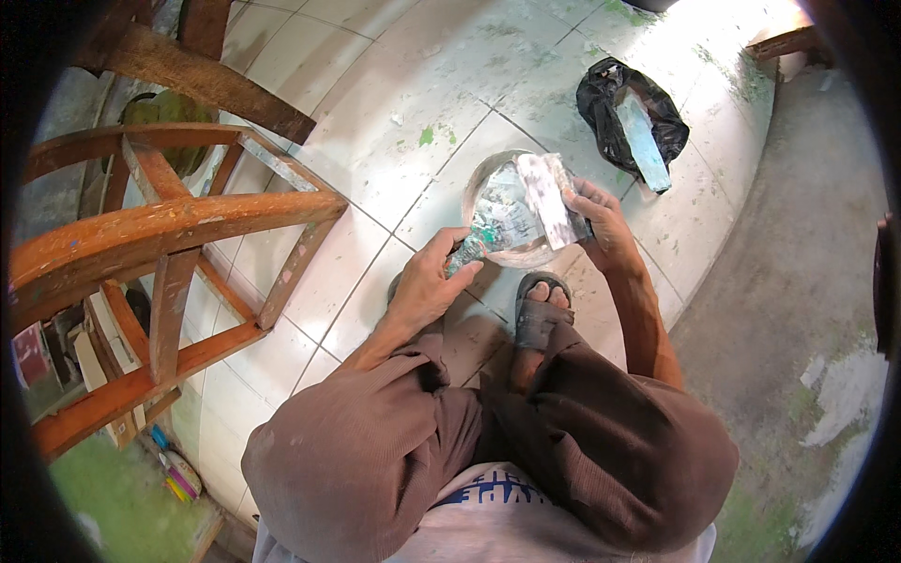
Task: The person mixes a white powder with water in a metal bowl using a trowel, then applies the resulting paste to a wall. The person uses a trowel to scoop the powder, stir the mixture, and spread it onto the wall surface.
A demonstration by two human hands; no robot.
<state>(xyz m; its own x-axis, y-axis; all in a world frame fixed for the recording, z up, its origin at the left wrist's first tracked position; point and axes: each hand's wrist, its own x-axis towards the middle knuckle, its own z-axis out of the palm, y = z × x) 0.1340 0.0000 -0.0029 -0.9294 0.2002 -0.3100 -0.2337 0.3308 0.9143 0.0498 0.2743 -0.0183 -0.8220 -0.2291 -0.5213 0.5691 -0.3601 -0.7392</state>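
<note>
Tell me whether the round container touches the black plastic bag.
Apart: the head view shows tiled floor between the round container and the black plastic bag.

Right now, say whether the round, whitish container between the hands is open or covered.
Open: no lid covers the container; its smeared inside shows beside the flat, white-smeared piece in the right hand.

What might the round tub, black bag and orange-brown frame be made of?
Tub: perhaps plastic, pale and smeared, so uncertain.
Bag: probably thin plastic, glossy and crumpled.
Frame: apparently wood, with glossy finish and scuffed rails.
</note>
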